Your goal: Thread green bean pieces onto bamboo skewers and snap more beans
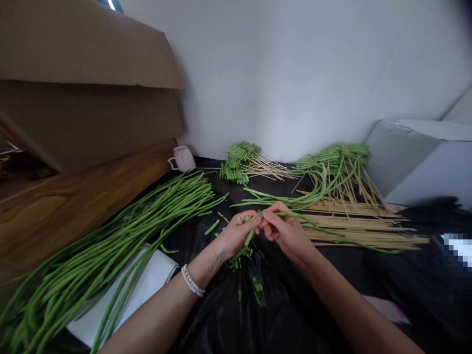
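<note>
Near the middle, my left hand (234, 236) is closed around short cut green bean pieces (249, 238), which stick out below the thumb. Its fingertips meet those of my right hand (289, 235), which pinches a long green bean (319, 227). That bean trails off to the right across a row of bamboo skewers (372, 223). Beneath my hands, loose bean bits (241, 255) lie on black plastic sheeting (217, 309). Fingers hide the bean's near end, and I cannot make out a blade.
A big bundle of long beans (121, 241) covers the left side, partly over a white sheet (155, 275). Skewered bean pieces (239, 160) and another skewered pile (332, 156) sit at the back. A mug (183, 158), cardboard box (92, 113) and white box (416, 157) stand around.
</note>
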The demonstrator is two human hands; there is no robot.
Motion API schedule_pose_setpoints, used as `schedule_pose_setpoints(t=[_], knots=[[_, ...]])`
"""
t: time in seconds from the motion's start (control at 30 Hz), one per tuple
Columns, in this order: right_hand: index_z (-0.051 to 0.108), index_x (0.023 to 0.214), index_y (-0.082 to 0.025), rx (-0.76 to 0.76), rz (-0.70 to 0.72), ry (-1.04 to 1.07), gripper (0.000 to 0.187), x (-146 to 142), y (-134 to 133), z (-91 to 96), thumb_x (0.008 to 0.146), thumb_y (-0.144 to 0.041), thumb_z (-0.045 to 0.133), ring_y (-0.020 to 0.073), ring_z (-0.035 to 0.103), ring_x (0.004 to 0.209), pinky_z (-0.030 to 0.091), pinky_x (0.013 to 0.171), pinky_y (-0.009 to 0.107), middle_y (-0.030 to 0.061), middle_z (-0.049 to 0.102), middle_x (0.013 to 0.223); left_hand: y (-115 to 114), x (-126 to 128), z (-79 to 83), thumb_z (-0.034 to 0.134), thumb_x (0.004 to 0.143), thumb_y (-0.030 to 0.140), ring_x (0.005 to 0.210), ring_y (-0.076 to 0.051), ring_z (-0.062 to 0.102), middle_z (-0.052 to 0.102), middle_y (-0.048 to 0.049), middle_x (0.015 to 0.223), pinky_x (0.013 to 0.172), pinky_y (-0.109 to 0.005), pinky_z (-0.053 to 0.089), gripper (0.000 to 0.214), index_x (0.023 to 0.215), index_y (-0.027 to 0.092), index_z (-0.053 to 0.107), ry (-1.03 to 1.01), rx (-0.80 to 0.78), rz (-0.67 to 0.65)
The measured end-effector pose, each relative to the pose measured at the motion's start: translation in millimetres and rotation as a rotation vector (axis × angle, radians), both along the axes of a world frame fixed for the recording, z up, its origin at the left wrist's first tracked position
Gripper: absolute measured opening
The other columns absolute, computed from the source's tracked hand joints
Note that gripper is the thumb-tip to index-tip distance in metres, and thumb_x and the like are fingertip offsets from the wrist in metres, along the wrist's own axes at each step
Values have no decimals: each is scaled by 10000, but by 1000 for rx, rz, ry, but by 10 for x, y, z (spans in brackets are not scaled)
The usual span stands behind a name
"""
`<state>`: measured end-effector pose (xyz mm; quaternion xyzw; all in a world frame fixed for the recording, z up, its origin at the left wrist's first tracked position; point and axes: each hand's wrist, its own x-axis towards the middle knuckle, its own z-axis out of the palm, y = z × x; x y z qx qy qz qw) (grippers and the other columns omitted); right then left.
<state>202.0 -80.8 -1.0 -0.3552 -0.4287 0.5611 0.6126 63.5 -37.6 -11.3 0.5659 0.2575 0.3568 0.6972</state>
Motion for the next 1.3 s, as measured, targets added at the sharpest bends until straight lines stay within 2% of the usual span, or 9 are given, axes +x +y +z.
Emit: schedule_pose_setpoints(t=[0.13,0.3,0.43,0.57,0.7,0.93,1.07,1.13,1.3], knots=[[502,757,-211,14,-37,-6,247,-16,5,8,787,-396,663,73,515,479,386,445,194,-45,612,599,-75,98,-49,652,777,510,528,-86,446,498,7,602,469,-214,225,410,646,155,495,-87,-189,31],[498,759,-218,78,-150,-194,236,-22,36,-61,809,-407,631,95,543,493,441,460,218,-44,598,586,-116,173,-66,571,832,516,539,-90,449,499,6,602,467,-219,213,408,659,158,479,-96,-124,96],[525,770,-216,147,-252,-409,217,-17,31,-102,824,-407,611,93,543,489,439,448,215,-30,596,615,-69,115,-54,604,791,544,472,-67,334,450,49,567,470,-224,214,410,696,156,513,99,-23,230],[537,789,-214,138,-249,-420,238,1,21,-85,818,-438,613,90,532,468,429,431,212,-33,589,617,22,-21,36,557,811,572,479,-72,317,455,49,569,479,-224,222,432,731,148,567,270,114,122],[524,774,-215,63,-259,-416,279,26,31,-61,788,-471,634,77,481,404,378,385,204,-54,560,560,88,-117,116,579,835,474,593,-95,432,524,25,646,584,-218,322,340,809,138,619,341,287,59],[523,721,-217,16,-262,-466,292,36,39,3,758,-482,641,66,409,347,345,364,219,-47,546,528,121,-193,107,507,877,422,646,-133,508,619,-6,695,624,-235,352,323,778,152,654,593,569,18],[533,745,-213,2,-144,-497,283,48,55,-55,764,-479,627,72,422,359,326,360,211,-52,544,521,74,-176,100,453,897,343,667,-149,512,637,-18,755,629,-243,343,276,807,166,645,644,686,11],[546,789,-212,23,-86,-530,252,44,58,-115,781,-453,617,79,445,377,329,373,207,-63,531,515,31,-149,84,445,891,300,675,-165,516,633,-28,757,636,-253,337,239,793,180,627,674,752,41],[523,796,-226,58,-101,-598,173,6,36,-174,828,-386,578,100,491,398,367,411,212,-79,502,464,-77,-91,63,479,841,240,648,-189,506,583,-42,691,658,-282,329,159,722,205,578,767,883,255]])
